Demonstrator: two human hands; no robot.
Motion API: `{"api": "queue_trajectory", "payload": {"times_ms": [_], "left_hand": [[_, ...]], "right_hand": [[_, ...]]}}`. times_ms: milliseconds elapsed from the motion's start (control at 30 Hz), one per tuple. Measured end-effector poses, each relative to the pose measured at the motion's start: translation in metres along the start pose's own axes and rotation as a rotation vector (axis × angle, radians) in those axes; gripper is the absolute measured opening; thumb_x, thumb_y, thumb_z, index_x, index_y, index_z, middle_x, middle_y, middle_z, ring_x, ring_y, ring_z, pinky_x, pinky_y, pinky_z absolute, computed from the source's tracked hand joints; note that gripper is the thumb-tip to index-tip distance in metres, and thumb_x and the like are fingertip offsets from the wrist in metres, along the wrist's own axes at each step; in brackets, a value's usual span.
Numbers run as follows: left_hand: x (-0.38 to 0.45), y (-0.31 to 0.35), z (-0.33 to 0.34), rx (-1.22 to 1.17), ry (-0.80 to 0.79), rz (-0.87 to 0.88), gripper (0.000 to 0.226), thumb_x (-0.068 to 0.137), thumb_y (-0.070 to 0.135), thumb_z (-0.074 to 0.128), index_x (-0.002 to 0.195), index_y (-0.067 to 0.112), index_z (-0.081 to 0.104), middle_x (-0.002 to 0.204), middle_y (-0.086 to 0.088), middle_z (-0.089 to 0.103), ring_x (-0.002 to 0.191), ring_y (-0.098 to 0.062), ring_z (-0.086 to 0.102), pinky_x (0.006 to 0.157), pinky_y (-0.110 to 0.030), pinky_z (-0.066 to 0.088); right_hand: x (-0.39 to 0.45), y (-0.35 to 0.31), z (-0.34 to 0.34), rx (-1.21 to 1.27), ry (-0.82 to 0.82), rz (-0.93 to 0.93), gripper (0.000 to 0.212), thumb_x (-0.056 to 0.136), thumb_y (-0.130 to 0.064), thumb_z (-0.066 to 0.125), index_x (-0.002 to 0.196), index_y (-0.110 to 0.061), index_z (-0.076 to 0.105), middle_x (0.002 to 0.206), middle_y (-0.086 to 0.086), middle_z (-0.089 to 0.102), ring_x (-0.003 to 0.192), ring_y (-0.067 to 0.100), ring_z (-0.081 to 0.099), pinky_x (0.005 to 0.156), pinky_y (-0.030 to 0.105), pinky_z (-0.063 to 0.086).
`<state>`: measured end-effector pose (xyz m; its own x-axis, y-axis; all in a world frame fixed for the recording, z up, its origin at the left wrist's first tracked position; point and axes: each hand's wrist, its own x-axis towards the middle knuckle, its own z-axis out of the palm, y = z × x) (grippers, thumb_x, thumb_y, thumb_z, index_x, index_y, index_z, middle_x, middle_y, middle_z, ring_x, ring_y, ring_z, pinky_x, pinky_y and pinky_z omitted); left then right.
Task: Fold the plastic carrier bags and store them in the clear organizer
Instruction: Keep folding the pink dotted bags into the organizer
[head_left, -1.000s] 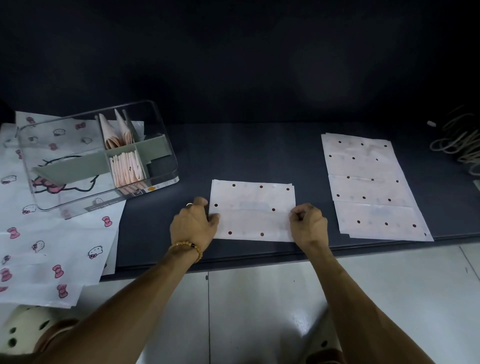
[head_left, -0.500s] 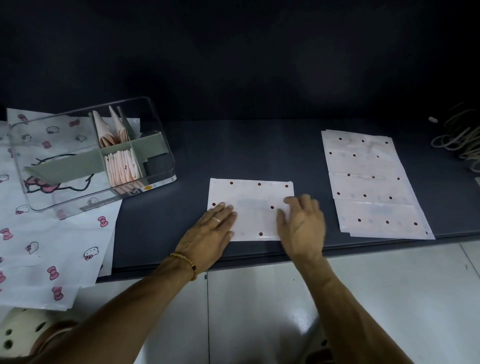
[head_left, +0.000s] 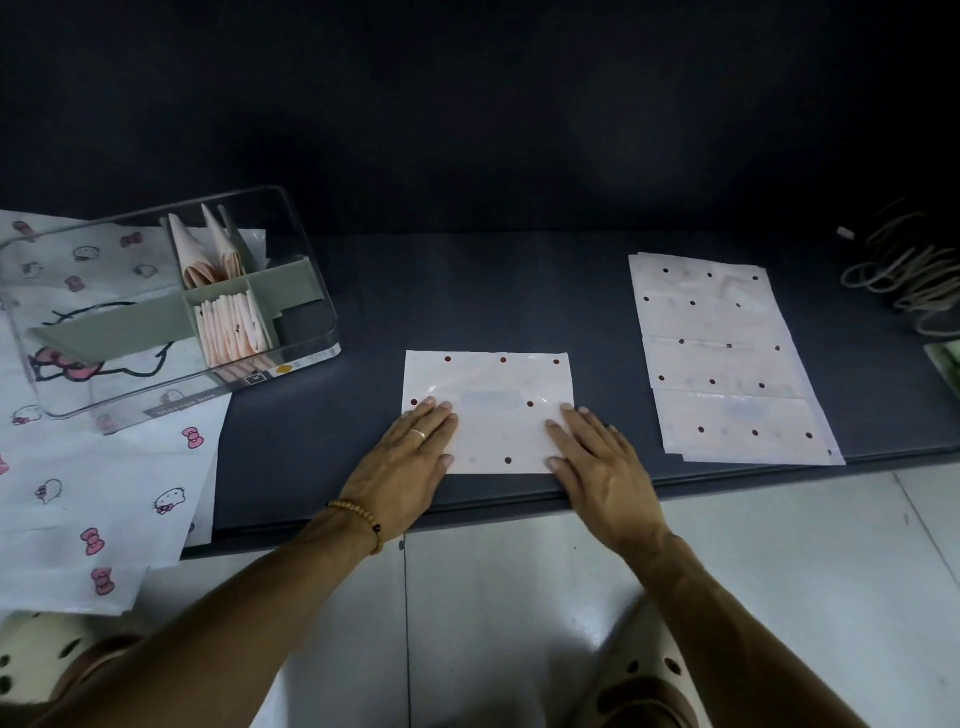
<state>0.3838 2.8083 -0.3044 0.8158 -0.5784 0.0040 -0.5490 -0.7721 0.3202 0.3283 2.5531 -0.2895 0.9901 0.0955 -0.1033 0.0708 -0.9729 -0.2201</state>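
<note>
A folded white bag with red dots (head_left: 493, 410) lies flat near the front edge of the dark table (head_left: 467, 291). My left hand (head_left: 408, 457) presses its left part with straight fingers. My right hand (head_left: 597, 462) lies flat on its right part. A stack of dotted bags (head_left: 722, 358) lies unfolded to the right. The clear organizer (head_left: 166, 306) stands at the left, with grey dividers and several folded pink bags in two compartments.
White bags printed with cat faces and pink bows (head_left: 98, 493) lie under and in front of the organizer, hanging over the table edge. A coil of cord (head_left: 904, 270) sits at the far right. A pale tiled floor (head_left: 519, 597) lies below the table edge.
Both hands have gone from curled at the bag's side edges to flat on top of it. The flat hands then slid a little apart.
</note>
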Motion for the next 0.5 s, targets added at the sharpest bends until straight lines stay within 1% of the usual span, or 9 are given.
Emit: {"api": "queue_trajectory", "payload": {"times_ms": [33, 67, 133, 200, 267, 333, 433, 467, 500], "left_hand": [[0.000, 0.001, 0.000, -0.006, 0.005, -0.002, 0.050, 0.102, 0.027, 0.032, 0.149, 0.012, 0.022, 0.158, -0.001, 0.015, 0.146, -0.015, 0.003, 0.116, -0.023, -0.007], [0.001, 0.002, -0.001, -0.008, 0.009, -0.002, 0.049, 0.101, 0.026, 0.034, 0.148, 0.012, 0.025, 0.157, -0.001, 0.017, 0.146, -0.016, 0.006, 0.116, -0.023, -0.006], [0.002, 0.003, -0.003, -0.009, 0.005, -0.004, 0.046, 0.101, 0.025, 0.036, 0.146, 0.015, 0.031, 0.156, -0.002, 0.021, 0.146, -0.016, 0.009, 0.117, -0.024, -0.002], [0.003, 0.002, -0.004, -0.029, -0.003, -0.015, 0.044, 0.100, 0.026, 0.038, 0.144, 0.017, 0.036, 0.156, -0.002, 0.023, 0.146, -0.016, 0.011, 0.118, -0.024, 0.002], [0.004, 0.000, -0.006, -0.030, -0.017, -0.019, 0.044, 0.100, 0.028, 0.039, 0.143, 0.019, 0.038, 0.156, -0.001, 0.024, 0.145, -0.015, 0.012, 0.118, -0.024, 0.005], [0.004, 0.000, -0.009, -0.014, -0.035, -0.020, 0.046, 0.098, 0.037, 0.039, 0.142, 0.022, 0.038, 0.156, 0.000, 0.024, 0.145, -0.015, 0.013, 0.117, -0.027, 0.011], [0.007, 0.000, -0.015, 0.010, -0.111, -0.052, 0.059, 0.092, 0.054, 0.043, 0.143, 0.026, 0.036, 0.156, 0.002, 0.022, 0.144, -0.015, 0.013, 0.114, -0.032, 0.018], [0.008, 0.000, -0.016, 0.025, -0.127, -0.056, 0.061, 0.090, 0.055, 0.046, 0.142, 0.027, 0.036, 0.155, 0.003, 0.023, 0.143, -0.015, 0.015, 0.113, -0.034, 0.020], [0.009, 0.001, -0.017, 0.039, -0.129, -0.053, 0.058, 0.089, 0.053, 0.048, 0.141, 0.027, 0.038, 0.154, 0.002, 0.026, 0.143, -0.016, 0.017, 0.112, -0.035, 0.023]], "right_hand": [[-0.003, 0.005, -0.004, -0.037, -0.004, 0.021, 0.046, 0.101, -0.037, 0.036, 0.145, -0.021, 0.041, 0.155, 0.002, 0.030, 0.145, 0.021, 0.023, 0.117, 0.037, 0.015], [-0.005, 0.006, -0.007, -0.064, 0.019, 0.026, 0.043, 0.100, -0.032, 0.042, 0.141, -0.018, 0.046, 0.151, 0.006, 0.038, 0.143, 0.025, 0.029, 0.115, 0.040, 0.023], [-0.007, -0.003, -0.011, -0.071, 0.087, -0.013, 0.039, 0.091, -0.019, 0.060, 0.128, -0.011, 0.058, 0.136, 0.012, 0.054, 0.130, 0.030, 0.048, 0.102, 0.045, 0.041], [-0.004, -0.018, -0.012, -0.019, 0.135, -0.083, 0.041, 0.077, -0.016, 0.068, 0.118, -0.010, 0.061, 0.122, 0.009, 0.062, 0.113, 0.029, 0.059, 0.088, 0.041, 0.049], [0.000, -0.032, -0.012, 0.009, 0.148, -0.128, 0.038, 0.073, -0.013, 0.072, 0.110, -0.010, 0.063, 0.111, 0.007, 0.066, 0.101, 0.027, 0.064, 0.082, 0.037, 0.052], [0.005, -0.036, -0.012, -0.019, 0.108, -0.144, 0.030, 0.077, -0.009, 0.070, 0.107, -0.008, 0.066, 0.110, 0.010, 0.067, 0.098, 0.028, 0.065, 0.082, 0.037, 0.053], [0.011, -0.033, -0.010, -0.091, -0.013, -0.134, 0.028, 0.089, -0.013, 0.059, 0.117, -0.009, 0.059, 0.129, 0.010, 0.056, 0.116, 0.026, 0.054, 0.096, 0.036, 0.048], [0.012, -0.032, -0.009, -0.097, -0.021, -0.126, 0.028, 0.091, -0.013, 0.055, 0.119, -0.010, 0.056, 0.130, 0.008, 0.053, 0.117, 0.024, 0.051, 0.097, 0.033, 0.047], [0.015, -0.032, -0.010, -0.090, -0.010, -0.115, 0.026, 0.091, -0.012, 0.052, 0.117, -0.012, 0.055, 0.126, 0.006, 0.053, 0.113, 0.023, 0.051, 0.095, 0.032, 0.046]]}}
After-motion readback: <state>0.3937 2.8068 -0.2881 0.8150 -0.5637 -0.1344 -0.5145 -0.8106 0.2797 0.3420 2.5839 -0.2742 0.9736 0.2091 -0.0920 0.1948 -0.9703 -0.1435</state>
